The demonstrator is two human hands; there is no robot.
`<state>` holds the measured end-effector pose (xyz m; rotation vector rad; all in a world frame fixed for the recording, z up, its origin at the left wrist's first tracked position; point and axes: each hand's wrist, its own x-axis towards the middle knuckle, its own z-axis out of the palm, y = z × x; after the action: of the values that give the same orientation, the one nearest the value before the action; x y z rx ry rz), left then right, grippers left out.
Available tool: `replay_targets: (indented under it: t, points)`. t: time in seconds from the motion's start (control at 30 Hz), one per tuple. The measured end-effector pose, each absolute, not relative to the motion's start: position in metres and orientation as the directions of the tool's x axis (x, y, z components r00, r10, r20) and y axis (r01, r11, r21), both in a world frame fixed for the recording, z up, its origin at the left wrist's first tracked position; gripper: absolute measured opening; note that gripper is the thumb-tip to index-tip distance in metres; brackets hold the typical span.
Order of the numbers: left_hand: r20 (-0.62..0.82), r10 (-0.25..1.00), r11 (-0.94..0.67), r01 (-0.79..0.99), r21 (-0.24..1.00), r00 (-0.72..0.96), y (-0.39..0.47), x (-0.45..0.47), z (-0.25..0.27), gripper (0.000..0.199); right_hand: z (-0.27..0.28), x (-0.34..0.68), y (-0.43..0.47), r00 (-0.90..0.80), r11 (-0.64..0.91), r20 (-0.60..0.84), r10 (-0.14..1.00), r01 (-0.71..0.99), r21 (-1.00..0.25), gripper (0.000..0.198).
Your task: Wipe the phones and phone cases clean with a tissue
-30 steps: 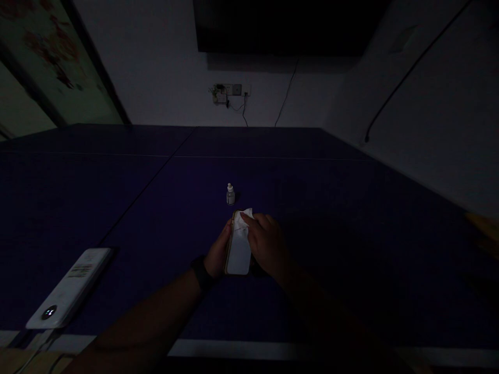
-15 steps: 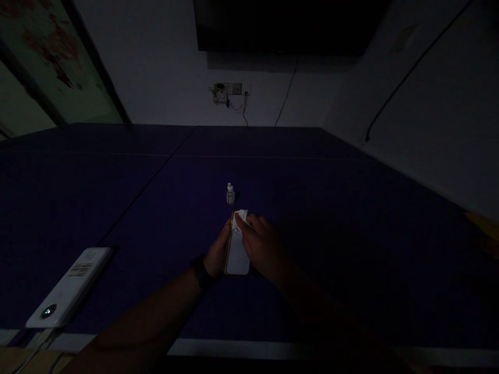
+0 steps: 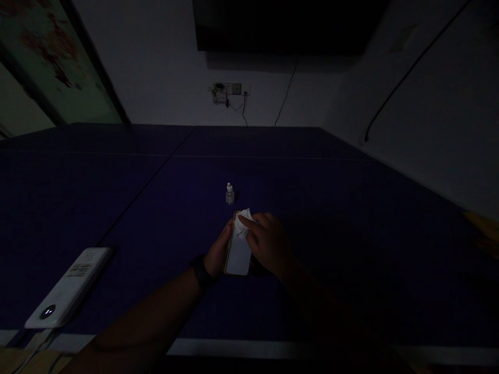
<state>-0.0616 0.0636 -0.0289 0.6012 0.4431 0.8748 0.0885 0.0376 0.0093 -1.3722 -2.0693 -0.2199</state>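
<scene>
A phone (image 3: 238,258) with a pale grey face and a yellowish edge is held in front of me over the table. My left hand (image 3: 219,253), a dark band on its wrist, grips the phone along its left side. With bent fingers my right hand (image 3: 270,241) presses a crumpled white tissue (image 3: 242,227) against the upper part of the phone's face. Just beyond the phone stands a small clear bottle (image 3: 230,196) with a white cap, upright. The room is dim, so the undersides of both hands are hidden in shadow.
A white power bank (image 3: 68,288) with cables at its near end lies on the dark blue table (image 3: 156,218) at left. Wall sockets (image 3: 230,91) with plugs and a black screen (image 3: 288,26) are on the far wall. Something yellow (image 3: 483,224) lies at the right edge.
My right hand has shifted slightly right, its index finger stretching further over the tissue. More of the tissue and the phone's face shows. My left hand has stayed in place.
</scene>
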Motion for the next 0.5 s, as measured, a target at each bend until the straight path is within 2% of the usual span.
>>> replay_targets:
  t: [0.1, 0.27, 0.43, 0.5]
  points:
    - [-0.152, 0.785, 0.532, -0.528, 0.662, 0.600, 0.0641, -0.0616, -0.0309, 0.068, 0.0086, 0.0884, 0.0377, -0.199, 0.390, 0.608, 0.768, 0.899, -0.199, 0.041]
    - [-0.197, 0.768, 0.569, -0.509, 0.646, 0.609, 0.0647, -0.0631, -0.0289, 0.062, 0.0072, 0.0855, 0.0368, -0.291, 0.503, 0.606, 0.740, 0.838, -0.212, 0.044]
    - [-0.217, 0.715, 0.619, -0.456, 0.640, 0.665, 0.0633, -0.0639, -0.0275, 0.063, 0.0081, 0.0889, 0.0377, -0.219, 0.413, 0.605, 0.766, 0.888, -0.201, 0.040]
    - [-0.229, 0.714, 0.628, -0.459, 0.628, 0.662, 0.0634, -0.0638, -0.0280, 0.063, 0.0087, 0.0889, 0.0373, -0.242, 0.441, 0.603, 0.761, 0.873, -0.207, 0.043]
